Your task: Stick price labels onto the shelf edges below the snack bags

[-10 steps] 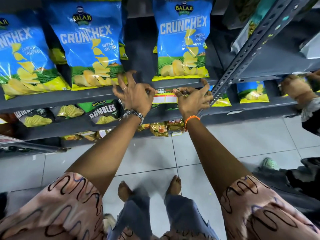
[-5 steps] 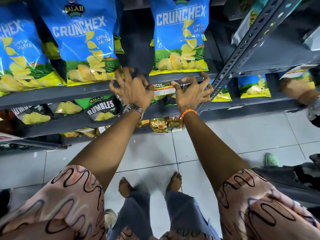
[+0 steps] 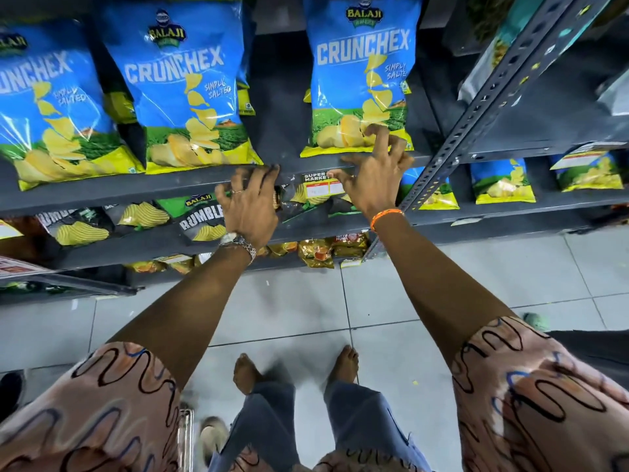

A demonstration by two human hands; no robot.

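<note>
A price label (image 3: 315, 186) printed SUPER MARKET, with red and white fields, sits on the front edge of the grey shelf (image 3: 136, 190) just below a blue Crunchex snack bag (image 3: 360, 80). My right hand (image 3: 372, 180) holds the label's right end against the edge, thumb on the paper and fingers curled over the shelf lip at the bag's bottom. My left hand (image 3: 252, 199) is left of the label with fingers spread, fingertips touching the shelf edge and nothing in it. Two more Crunchex bags (image 3: 183, 90) stand further left.
A perforated grey upright post (image 3: 476, 107) rises just right of my right hand. Rumbles bags (image 3: 200, 223) fill the shelf below, and gold packets (image 3: 315, 252) the bottom one. The neighbouring rack carries another label (image 3: 585, 155). My bare feet (image 3: 245, 373) stand on grey tiles.
Both hands rose with the label from the lower shelf level to the upper shelf edge. My left hand let go of it and moved left; my right hand stays on it.
</note>
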